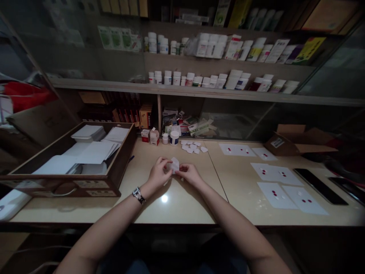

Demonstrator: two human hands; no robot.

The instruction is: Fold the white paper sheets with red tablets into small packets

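Head view, centre of frame: a small piece of thin white paper (pixel 175 164) stands roughly upright between left hand (pixel 159 171) and right hand (pixel 189 174), fingers pinched on its left side and lower-right corner.

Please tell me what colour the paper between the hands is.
The paper is white, as the head view shows.

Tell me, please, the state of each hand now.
Left hand: closed, holding the small white paper.
Right hand: closed, pinching the same paper.
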